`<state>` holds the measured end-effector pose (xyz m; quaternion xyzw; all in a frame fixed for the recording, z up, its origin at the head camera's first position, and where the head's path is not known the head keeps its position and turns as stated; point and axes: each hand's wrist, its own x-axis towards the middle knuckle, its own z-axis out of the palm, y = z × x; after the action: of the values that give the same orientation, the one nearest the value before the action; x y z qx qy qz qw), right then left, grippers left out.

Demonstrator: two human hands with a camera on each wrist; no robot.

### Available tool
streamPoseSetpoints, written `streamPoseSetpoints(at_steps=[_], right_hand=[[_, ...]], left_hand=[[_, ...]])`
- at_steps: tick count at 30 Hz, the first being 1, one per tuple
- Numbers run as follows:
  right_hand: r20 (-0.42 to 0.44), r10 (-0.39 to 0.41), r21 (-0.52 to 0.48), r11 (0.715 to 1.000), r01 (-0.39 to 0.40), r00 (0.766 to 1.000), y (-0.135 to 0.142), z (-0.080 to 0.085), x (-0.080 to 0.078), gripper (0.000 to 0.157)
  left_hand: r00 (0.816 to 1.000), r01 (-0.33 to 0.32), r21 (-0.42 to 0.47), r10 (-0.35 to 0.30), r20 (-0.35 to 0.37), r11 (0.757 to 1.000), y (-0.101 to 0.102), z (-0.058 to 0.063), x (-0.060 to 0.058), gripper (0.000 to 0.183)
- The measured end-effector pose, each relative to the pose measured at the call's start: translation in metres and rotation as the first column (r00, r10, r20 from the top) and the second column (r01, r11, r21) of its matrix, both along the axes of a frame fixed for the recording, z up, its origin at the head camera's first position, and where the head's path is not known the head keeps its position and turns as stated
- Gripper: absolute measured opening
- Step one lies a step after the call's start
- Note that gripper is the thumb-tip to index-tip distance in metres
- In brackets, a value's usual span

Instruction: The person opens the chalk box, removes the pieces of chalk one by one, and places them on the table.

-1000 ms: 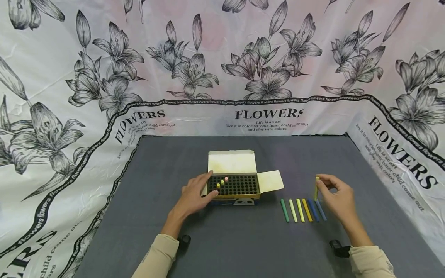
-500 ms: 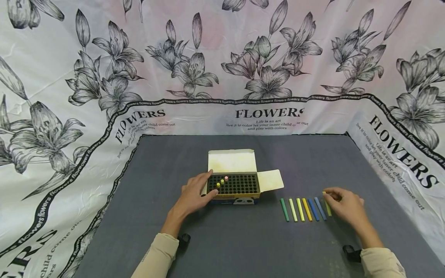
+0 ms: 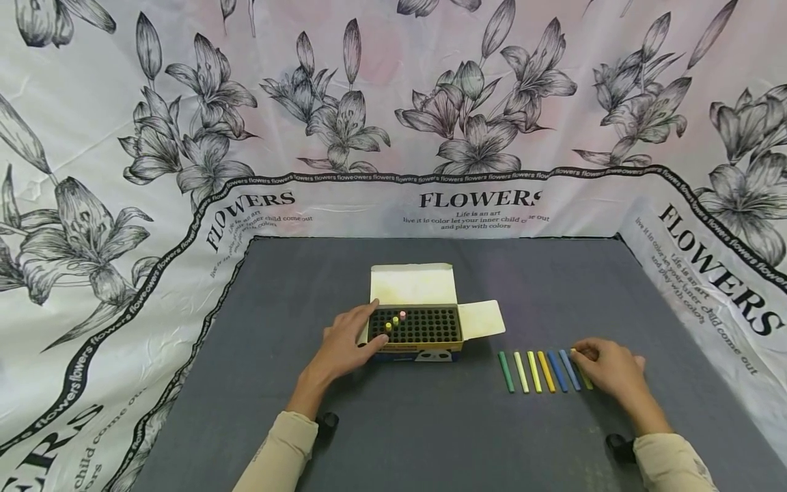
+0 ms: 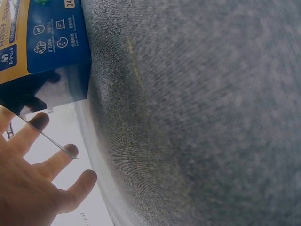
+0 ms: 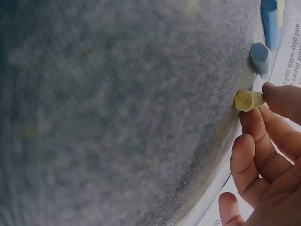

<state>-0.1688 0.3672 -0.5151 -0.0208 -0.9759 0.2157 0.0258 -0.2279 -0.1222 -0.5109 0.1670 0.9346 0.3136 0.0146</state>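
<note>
My right hand point(image 3: 611, 365) pinches a yellow chalk stick point(image 5: 249, 101) between thumb and fingertips, close over the table at the right end of a row of chalks. From the left, that row has a green chalk point(image 3: 506, 372), several yellow ones, a dark blue chalk point(image 3: 558, 371) and a lighter blue chalk point(image 3: 569, 370). My left hand point(image 3: 344, 342) rests at the left side of an opened chalk box point(image 3: 406, 347), thumb by its front edge, fingers extended. Inside, a black holder full of holes carries two yellow chalks and a pink chalk point(image 3: 402, 315), all upright.
The box's white lid point(image 3: 413, 283) stands up at its back, and a side flap point(image 3: 482, 320) sticks out to the right. A grey cloth point(image 3: 430, 430) covers the table. Floral fabric point(image 3: 344, 205) hangs behind and along the sides.
My right hand has moved right and down, bringing the yellow chalk from upright above the row to lying beside the lighter blue one. My left hand stays at the box.
</note>
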Motion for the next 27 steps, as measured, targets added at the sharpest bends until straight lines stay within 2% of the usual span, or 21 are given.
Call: streamPoseSetpoints(at_steps=[12,16,18,21,27], right_hand=[[0.012,-0.018,-0.003,1.0,0.018,1.0,0.001,-0.001,0.0,0.034],[-0.013,-0.027,-0.012,1.0,0.027,1.0,-0.002,0.003,0.001,0.035],[-0.058,-0.036,-0.013,0.999,0.036,0.998,-0.006,0.006,0.001,0.035],[-0.177,-0.045,-0.031,0.999,0.04,0.983,-0.015,0.01,0.001,0.034],[-0.414,-0.047,-0.139,0.99,-0.011,0.909,-0.044,0.026,-0.006,0.028]], left_hand=[[1.0,-0.004,-0.01,0.004,-0.002,1.0,0.002,0.0,-0.001,0.075],[1.0,-0.007,-0.014,0.007,0.005,1.0,0.002,0.001,-0.001,0.075],[1.0,-0.005,-0.013,0.006,0.005,1.0,0.002,0.001,-0.001,0.075],[1.0,-0.004,-0.01,0.004,0.002,1.0,0.001,0.001,0.0,0.074],[1.0,-0.001,0.001,0.001,-0.004,1.0,0.0,0.0,0.001,0.074]])
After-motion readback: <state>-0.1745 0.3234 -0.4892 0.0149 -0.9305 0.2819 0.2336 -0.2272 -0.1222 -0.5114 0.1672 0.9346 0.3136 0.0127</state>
